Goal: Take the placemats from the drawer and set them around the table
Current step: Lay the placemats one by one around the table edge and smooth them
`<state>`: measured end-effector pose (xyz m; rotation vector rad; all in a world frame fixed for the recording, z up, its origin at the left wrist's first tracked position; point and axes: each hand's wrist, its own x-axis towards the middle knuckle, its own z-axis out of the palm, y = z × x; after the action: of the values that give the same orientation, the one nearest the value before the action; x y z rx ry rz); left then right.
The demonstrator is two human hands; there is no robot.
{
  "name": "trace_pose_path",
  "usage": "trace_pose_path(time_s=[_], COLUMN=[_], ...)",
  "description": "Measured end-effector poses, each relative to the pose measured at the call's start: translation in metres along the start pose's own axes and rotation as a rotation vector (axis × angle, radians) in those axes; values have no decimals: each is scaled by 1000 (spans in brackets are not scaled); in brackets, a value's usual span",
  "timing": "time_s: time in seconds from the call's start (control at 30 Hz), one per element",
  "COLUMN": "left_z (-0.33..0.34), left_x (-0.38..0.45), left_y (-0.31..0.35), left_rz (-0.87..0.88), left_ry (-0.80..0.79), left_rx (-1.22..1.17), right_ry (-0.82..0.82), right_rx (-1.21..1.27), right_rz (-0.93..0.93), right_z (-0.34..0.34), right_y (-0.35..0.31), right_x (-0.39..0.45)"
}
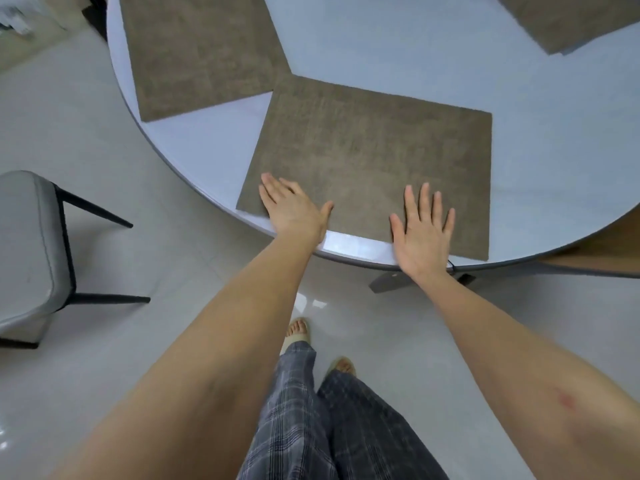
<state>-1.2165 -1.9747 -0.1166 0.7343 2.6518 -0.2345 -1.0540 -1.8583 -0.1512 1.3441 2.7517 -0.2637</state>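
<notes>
Brown woven rectangular placemat (374, 157) lies at the round white table's (450, 71) edge; left hand (294, 209) and right hand (420, 233) press flat on it, fingers spread; a second mat (201, 53) touches its far corner.

Nearest placemat (374, 157) is pressed flat near the round desk (433, 53) edge by left hand (294, 209) and right hand (424, 233), palms down, fingers spread. Second placemat (201, 50) lies far left, third placemat (568, 19) top right. Grey chair (27, 251) stands on floor at left.
</notes>
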Motion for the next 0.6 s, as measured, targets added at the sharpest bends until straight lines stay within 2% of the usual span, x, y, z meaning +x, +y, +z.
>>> trace_pose_path(time_s=[0.07, 0.13, 0.2, 0.3, 0.4, 0.47, 0.6], left_z=[-5, -12, -16, -9, -15, -23, -29], left_x=[6, 16, 23, 28, 29, 28, 31], left_y=[29, 58, 82, 95, 96, 99, 100], left_rz=[110, 320, 452, 450, 423, 411, 419], left_ry=[63, 112, 72, -11, -47, -92, -109], left_rx=[-31, -65, -91, -50, -31, -38, -14], right_ry=[-7, -7, -5, -9, 10, 12, 23], right_rx=[7, 6, 31, 64, 49, 63, 91], right_rz=[12, 4, -25, -111, -95, -29, 234], right_z=[1, 2, 2, 3, 1, -3, -18], right_y=[1, 1, 5, 24, 54, 71, 90], right_x=[0, 2, 2, -2, -11, -16, -4])
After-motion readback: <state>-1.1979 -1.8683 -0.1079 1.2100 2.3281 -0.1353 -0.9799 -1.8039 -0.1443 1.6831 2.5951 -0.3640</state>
